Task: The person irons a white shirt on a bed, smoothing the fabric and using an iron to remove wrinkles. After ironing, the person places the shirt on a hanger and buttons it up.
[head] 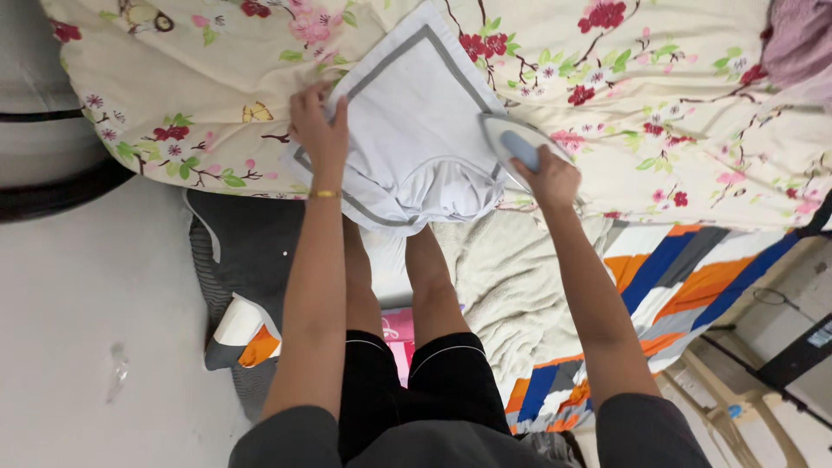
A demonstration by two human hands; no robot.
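- Our left hand (pixel 318 130) lies flat, fingers spread, pressing the left edge of the white cloth garment with grey border trim (pixel 414 121). It grips nothing, just pins the fabric down.
- A thin gold bangle (pixel 324 193) sits on that wrist.
- Our right hand (pixel 549 176) is closed around the blue handle of the white electric iron (pixel 511 143). Full wrap on the handle.
- The iron sits at 3 o'clock of the garment, soleplate down on its right edge, nose pointing toward 10 o'clock.
- The garment lies at 12 o'clock from us, top centre of view, spread on the cream floral bedspread with red and pink blossoms (pixel 659 95). Its lower end is bunched and hangs off the spread's edge above our knees.
- Our hands are well apart, one on each side of the garment: left at 9 o'clock of it, right at 3 o'clock.
- At 6 o'clock of the garment, our legs in black shorts with white piping (pixel 416 381).
- A cream knitted blanket (pixel 511 286) lies under and just right of our legs.
- An orange, blue and grey striped mat (pixel 685 269) lies at 4 o'clock of the garment.
- A dark grey cushion (pixel 247 251) lies at 8 o'clock, touching the bedspread edge.
- Pale floor (pixel 87 321) at far 8 o'clock.
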